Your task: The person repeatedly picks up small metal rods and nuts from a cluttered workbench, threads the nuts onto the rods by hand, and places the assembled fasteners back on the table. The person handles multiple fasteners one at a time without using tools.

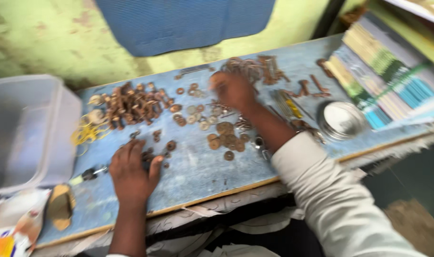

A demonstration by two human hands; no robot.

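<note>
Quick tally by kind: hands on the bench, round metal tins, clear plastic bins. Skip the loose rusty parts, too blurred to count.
Hands: 2, left hand and right hand
Round metal tin: 1
Clear plastic bin: 1
Total: 4

left hand [132,172]: flat, palm down, fingers spread | right hand [232,90]: arm extended forward, fingers curled, blurred

blue worktop [198,166] strewn with rusty washers [226,140], bolts [131,104], metal dish [340,120]
</note>
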